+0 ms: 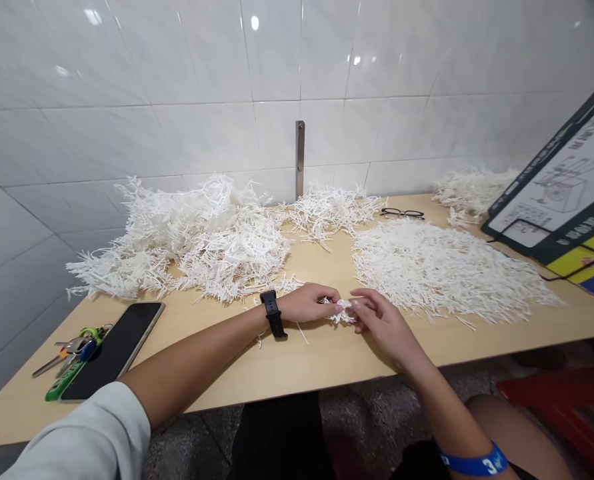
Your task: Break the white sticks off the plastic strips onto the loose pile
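My left hand (314, 301), with a black watch on its wrist, pinches a small bunch of thin white branched sprigs (344, 312) low over the table. At the bunch's right side are the curled fingers of my right hand (379, 320), closed on its edge; the fingertips are partly hidden. A tall tangled heap of white sprigs (207, 233) lies to the left, and a smaller heap (331, 208) sits behind my hands. To the right, a flatter spread of white pieces (441, 267) covers the table. Some loose strands lie by my left wrist.
A phone (114, 350) and a bunch of keys (77, 350) rest at the table's left. Glasses (401, 213) lie behind the flat spread. A printed box (567, 200) leans at the right, near another white heap (471, 190). The tiled wall (201, 140) closes the back.
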A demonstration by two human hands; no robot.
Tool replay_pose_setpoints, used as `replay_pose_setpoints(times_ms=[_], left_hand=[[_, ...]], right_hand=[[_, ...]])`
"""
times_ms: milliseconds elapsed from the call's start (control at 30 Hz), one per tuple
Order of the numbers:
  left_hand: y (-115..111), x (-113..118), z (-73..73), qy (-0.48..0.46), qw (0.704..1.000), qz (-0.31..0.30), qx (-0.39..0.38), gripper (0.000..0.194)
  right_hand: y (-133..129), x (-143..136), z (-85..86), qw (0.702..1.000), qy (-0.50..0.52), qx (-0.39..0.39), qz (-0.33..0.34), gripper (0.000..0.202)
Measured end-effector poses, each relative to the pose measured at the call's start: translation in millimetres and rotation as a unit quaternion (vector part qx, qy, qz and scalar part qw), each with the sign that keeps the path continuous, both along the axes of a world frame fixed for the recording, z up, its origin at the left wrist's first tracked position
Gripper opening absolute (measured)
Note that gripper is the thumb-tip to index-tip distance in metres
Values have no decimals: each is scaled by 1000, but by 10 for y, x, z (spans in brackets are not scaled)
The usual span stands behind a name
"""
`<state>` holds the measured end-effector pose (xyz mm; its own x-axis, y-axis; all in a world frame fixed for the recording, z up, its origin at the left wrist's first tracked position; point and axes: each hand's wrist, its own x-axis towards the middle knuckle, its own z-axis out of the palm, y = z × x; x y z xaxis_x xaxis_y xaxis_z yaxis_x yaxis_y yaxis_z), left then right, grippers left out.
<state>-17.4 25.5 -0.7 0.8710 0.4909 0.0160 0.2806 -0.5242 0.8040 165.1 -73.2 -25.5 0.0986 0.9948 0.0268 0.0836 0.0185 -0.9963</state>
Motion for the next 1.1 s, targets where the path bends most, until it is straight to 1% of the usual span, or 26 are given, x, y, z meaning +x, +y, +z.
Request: replay_pose_setpoints(times_ms=[67, 133, 200, 233, 333, 433, 500, 567, 633, 700, 767, 800, 833, 867, 900, 933, 967, 1000, 1033, 1067, 1100], left_hand=[[15, -8, -29, -10, 999, -43, -9, 39], [30, -7, -56, -14, 997, -76, -5, 40], [41, -2, -67, -17, 995, -101, 5, 41], [42, 2, -65, -22, 994, -111, 7, 41], [27, 17, -34, -42, 990, -135, -9, 39], [6, 36, -5, -42, 990, -132, -36, 36], [12, 48, -13, -42, 989, -132, -46, 35], [39, 56, -49, -49, 987, -148, -50, 36], [75, 60, -96, -57, 983, -167, -47, 37], [100, 60, -135, -60, 983, -170, -39, 38], [106, 57, -156, -59, 985, -160, -31, 38], [102, 55, -160, -57, 986, -156, -29, 38], [96, 53, -160, -57, 986, -153, -29, 38], [89, 51, -159, -57, 986, -151, -29, 38], [83, 50, -158, -57, 987, -149, -30, 38], [77, 50, -157, -57, 987, -149, -31, 38], [73, 50, -157, -58, 987, -150, -30, 38], [70, 51, -158, -60, 986, -152, -27, 38], [67, 53, -159, -63, 986, -155, -22, 39], [65, 54, -159, -66, 985, -158, -17, 39], [63, 55, -159, -69, 984, -161, -13, 39]], right_hand=[[-4, 0, 61, 997, -61, 12, 49, 37], [-4, 8, 125, 982, -160, 31, 90, 32], [-13, 24, 172, 960, -251, 49, 114, 39], [-24, 33, 186, 951, -277, 53, 123, 42], [-84, 54, 200, 939, -294, 37, 172, 44], [-167, 73, 224, 932, -293, 17, 212, 45], [-212, 121, 271, 926, -297, 9, 233, 46], [-225, 231, 339, 920, -309, 5, 240, 47], [-188, 401, 406, 914, -344, 8, 217, 47], [-110, 582, 451, 896, -420, 29, 141, 39], [-27, 699, 464, 856, -510, 76, 37, 29], [2, 713, 461, 833, -543, 102, -10, 30], [18, 695, 453, 818, -560, 124, -46, 34], [21, 645, 440, 817, -557, 133, -64, 37], [12, 571, 424, 831, -538, 127, -58, 37], [-6, 481, 406, 855, -507, 108, -25, 35], [-29, 387, 385, 877, -473, 81, 28, 33], [-53, 298, 364, 892, -440, 56, 91, 32], [-78, 220, 345, 897, -415, 37, 149, 35], [-101, 157, 328, 895, -401, 28, 192, 39], [-126, 110, 316, 891, -397, 28, 216, 42]])
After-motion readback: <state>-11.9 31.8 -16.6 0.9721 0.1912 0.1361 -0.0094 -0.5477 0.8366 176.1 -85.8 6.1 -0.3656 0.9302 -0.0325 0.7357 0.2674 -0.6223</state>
